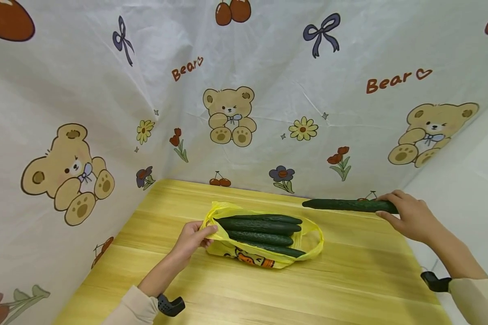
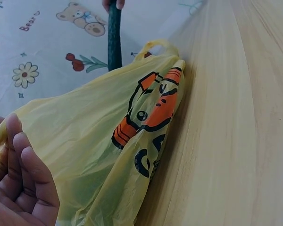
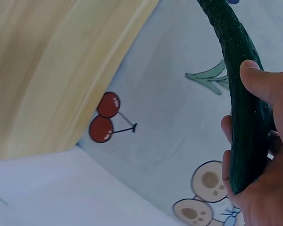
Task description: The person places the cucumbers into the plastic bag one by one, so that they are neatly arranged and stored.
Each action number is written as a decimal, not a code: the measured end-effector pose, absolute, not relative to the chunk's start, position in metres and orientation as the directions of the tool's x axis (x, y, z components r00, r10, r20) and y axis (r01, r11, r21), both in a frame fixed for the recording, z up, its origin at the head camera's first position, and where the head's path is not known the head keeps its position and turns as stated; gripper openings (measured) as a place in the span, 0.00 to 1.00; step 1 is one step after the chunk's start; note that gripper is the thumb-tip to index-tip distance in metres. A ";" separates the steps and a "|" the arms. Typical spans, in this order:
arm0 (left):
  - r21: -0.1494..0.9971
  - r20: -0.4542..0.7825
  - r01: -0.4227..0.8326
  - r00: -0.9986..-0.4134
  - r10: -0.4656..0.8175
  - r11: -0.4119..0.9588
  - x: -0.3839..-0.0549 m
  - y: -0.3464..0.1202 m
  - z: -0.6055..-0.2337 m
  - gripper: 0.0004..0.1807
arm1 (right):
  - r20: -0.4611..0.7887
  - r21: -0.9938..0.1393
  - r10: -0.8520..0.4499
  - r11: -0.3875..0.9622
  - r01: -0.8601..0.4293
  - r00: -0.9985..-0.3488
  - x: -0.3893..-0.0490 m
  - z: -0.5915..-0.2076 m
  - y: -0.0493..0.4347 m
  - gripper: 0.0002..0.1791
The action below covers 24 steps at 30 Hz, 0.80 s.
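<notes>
A yellow plastic bag [image 1: 264, 259] with an orange print lies on the wooden table [image 1: 349, 289]; several dark green cucumbers [image 1: 260, 225] lie in its open mouth. My left hand [image 1: 193, 237] pinches the bag's rim at its left end, and the bag [image 2: 108, 150] fills the left wrist view beside my fingers [image 2: 23, 174]. My right hand [image 1: 408, 216] grips one end of a long cucumber [image 1: 349, 205] held level above the table's far right edge. In the right wrist view that cucumber [image 3: 240, 89] runs through my curled fingers [image 3: 257, 80].
A bear-printed cloth [image 1: 236, 90] forms walls at the back and left of the table, close behind the held cucumber. A plain white wall [image 1: 471, 180] stands on the right. Bare wood stretches in front of the bag.
</notes>
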<state>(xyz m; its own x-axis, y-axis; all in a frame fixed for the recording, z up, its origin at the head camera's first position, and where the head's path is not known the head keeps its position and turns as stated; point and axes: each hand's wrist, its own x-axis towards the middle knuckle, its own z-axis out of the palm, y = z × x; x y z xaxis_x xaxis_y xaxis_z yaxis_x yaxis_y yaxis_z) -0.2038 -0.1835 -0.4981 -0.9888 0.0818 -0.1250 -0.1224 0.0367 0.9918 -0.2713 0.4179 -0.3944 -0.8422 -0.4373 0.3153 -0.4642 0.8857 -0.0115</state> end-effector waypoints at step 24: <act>0.991 -0.129 -0.127 -0.989 0.076 0.042 -0.203 -0.183 -0.497 0.17 | 0.389 -0.123 -0.619 0.699 -0.705 -0.682 -0.237 -0.381 0.299 0.18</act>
<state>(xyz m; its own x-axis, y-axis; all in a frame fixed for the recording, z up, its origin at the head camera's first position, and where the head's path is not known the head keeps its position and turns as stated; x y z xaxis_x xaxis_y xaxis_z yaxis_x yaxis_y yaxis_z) -0.2034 -0.1827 -0.4969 -0.9887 0.0761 -0.1294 -0.1266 0.0415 0.9911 -0.2373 0.2988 -0.3814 -0.6820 -0.6191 0.3895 -0.7046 0.6989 -0.1229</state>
